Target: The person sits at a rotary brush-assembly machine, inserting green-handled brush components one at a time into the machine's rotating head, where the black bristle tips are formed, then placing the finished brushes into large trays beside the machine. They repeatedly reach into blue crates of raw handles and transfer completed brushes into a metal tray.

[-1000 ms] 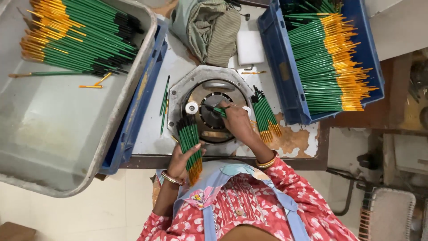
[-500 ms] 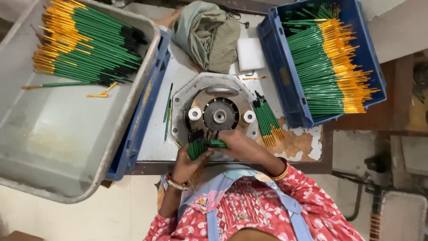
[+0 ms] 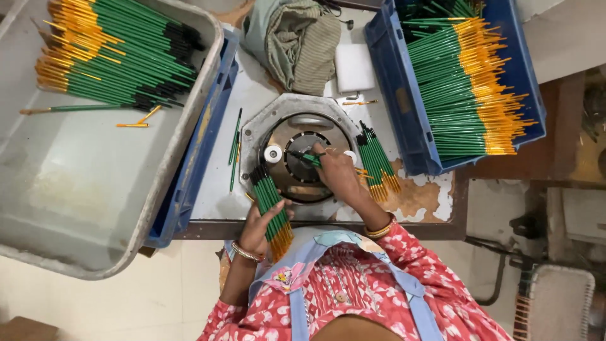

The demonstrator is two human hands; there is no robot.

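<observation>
Green-handled brushes (image 3: 273,211) are gripped as a bundle in the left hand (image 3: 257,228), at the near edge of the round metal machine (image 3: 302,151); their long axis runs from dark tips near the machine to yellow ends toward the body. A single green brush (image 3: 307,158) is pinched in the right hand (image 3: 338,177), over the machine's centre, pointing left across it.

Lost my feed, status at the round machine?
Left hand grips brush bundle. Right hand holds single brush at machine centre. Nothing blocking.
</observation>
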